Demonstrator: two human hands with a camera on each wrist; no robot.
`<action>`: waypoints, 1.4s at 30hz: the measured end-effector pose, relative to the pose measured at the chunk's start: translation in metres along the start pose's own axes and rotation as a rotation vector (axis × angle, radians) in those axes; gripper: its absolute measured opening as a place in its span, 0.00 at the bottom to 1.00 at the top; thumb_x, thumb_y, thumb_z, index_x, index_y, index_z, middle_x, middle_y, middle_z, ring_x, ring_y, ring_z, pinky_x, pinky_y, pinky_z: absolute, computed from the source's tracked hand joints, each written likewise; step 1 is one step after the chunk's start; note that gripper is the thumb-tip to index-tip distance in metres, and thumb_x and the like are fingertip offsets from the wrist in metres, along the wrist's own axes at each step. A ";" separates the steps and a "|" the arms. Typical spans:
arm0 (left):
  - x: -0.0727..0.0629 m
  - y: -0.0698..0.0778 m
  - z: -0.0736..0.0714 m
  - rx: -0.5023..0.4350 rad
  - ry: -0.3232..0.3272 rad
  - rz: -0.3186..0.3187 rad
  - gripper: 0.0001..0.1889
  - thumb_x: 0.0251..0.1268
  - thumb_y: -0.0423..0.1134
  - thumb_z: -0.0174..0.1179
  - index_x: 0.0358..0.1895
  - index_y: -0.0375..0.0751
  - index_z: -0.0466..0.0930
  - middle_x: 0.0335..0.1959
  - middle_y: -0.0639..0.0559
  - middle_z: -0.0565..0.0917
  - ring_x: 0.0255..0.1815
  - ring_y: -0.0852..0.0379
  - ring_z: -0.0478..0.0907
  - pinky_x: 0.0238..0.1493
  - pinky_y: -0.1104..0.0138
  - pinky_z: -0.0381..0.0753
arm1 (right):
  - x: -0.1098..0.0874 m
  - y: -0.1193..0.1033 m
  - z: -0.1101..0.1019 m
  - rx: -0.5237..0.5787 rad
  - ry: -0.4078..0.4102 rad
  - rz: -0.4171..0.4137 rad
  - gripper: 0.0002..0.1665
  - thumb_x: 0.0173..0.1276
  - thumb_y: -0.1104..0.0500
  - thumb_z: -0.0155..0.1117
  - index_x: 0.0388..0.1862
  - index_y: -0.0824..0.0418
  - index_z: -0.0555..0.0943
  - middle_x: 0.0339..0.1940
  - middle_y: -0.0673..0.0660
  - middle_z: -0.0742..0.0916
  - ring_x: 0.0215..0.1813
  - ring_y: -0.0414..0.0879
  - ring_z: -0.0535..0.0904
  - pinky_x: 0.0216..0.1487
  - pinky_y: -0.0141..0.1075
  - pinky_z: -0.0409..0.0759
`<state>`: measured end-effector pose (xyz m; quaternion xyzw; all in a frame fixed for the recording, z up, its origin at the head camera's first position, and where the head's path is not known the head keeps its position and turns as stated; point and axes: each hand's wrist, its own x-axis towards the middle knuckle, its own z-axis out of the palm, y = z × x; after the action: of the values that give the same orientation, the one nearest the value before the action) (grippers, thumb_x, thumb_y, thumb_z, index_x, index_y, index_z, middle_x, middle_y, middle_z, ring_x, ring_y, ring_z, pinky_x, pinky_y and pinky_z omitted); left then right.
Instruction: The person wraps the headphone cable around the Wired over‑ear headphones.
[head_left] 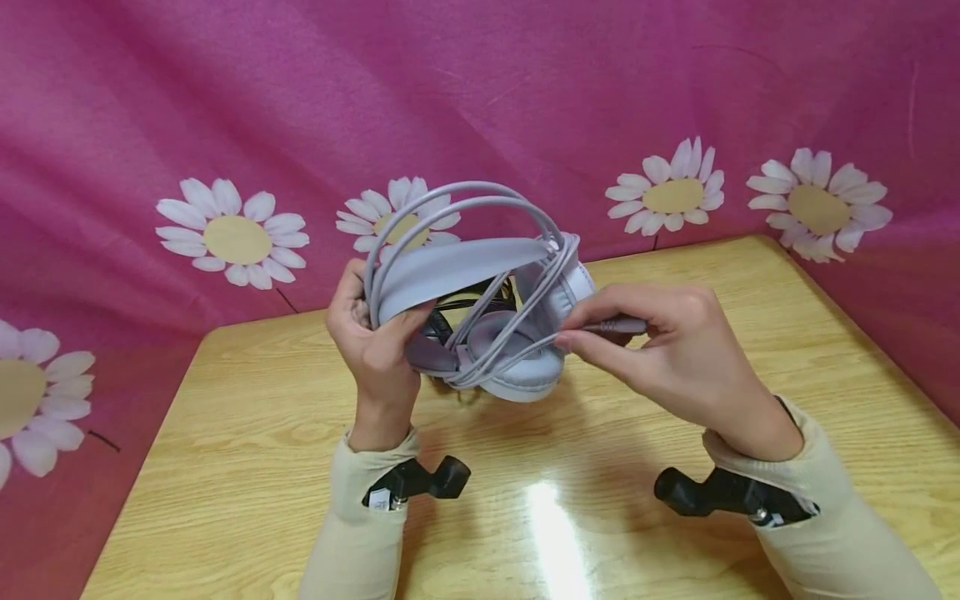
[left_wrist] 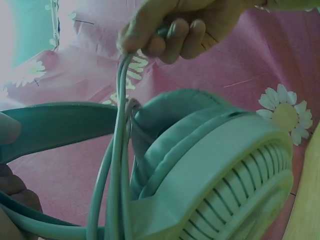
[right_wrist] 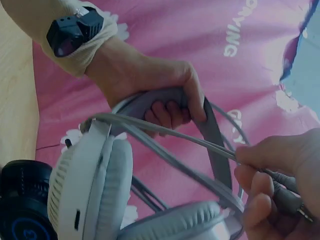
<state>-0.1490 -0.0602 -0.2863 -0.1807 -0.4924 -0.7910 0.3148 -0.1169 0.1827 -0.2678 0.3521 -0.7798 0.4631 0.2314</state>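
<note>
Light grey over-ear headphones (head_left: pixel 457 271) hang tilted above the table. My left hand (head_left: pixel 375 354) grips their padded headband, thumb on the inner side and fingers curled round the outer edge. A thin grey cable (left_wrist: pixel 117 125) loops several times around the headband and ear cups. Near the cable's end, my right hand (head_left: pixel 667 350) pinches it between thumb and fingertips, beside the right-hand ear cup (head_left: pixel 570 279). In the right wrist view, the grey plug end (right_wrist: pixel 287 200) lies within the right hand's curled fingers. One ear cup (left_wrist: pixel 230 180) shows a slatted outer shell.
Behind the grey headphones, a black object with dark cords (head_left: pixel 468 300) rests on the wooden table (head_left: pixel 247 467), partly hidden. A black round piece with a blue ring (right_wrist: pixel 27 215) shows in the right wrist view. A pink flowered cloth (head_left: pixel 510 92) hangs around the table.
</note>
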 end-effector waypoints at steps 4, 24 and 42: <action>0.001 0.000 -0.003 -0.018 -0.039 -0.034 0.13 0.45 0.20 0.59 0.32 0.41 0.78 0.27 0.58 0.83 0.29 0.65 0.77 0.31 0.72 0.74 | 0.002 0.005 -0.002 0.001 0.043 0.050 0.16 0.51 0.73 0.81 0.35 0.55 0.90 0.28 0.48 0.90 0.29 0.31 0.82 0.30 0.21 0.77; 0.007 0.007 -0.007 -0.078 -0.157 -0.183 0.15 0.45 0.18 0.55 0.31 0.43 0.75 0.27 0.58 0.85 0.22 0.63 0.70 0.21 0.73 0.67 | 0.011 0.043 0.007 0.198 0.266 0.159 0.21 0.39 0.77 0.85 0.32 0.72 0.84 0.27 0.42 0.87 0.28 0.35 0.78 0.28 0.23 0.74; 0.008 0.005 -0.016 -0.255 -0.356 -0.335 0.22 0.48 0.17 0.48 0.44 0.40 0.80 0.22 0.57 0.77 0.14 0.60 0.50 0.17 0.67 0.43 | 0.015 0.073 -0.009 0.343 -0.131 0.252 0.58 0.52 0.74 0.79 0.81 0.52 0.65 0.73 0.54 0.79 0.71 0.39 0.76 0.66 0.25 0.77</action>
<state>-0.1511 -0.0783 -0.2859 -0.2710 -0.4595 -0.8435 0.0626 -0.1814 0.2095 -0.2941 0.3154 -0.7409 0.5902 0.0571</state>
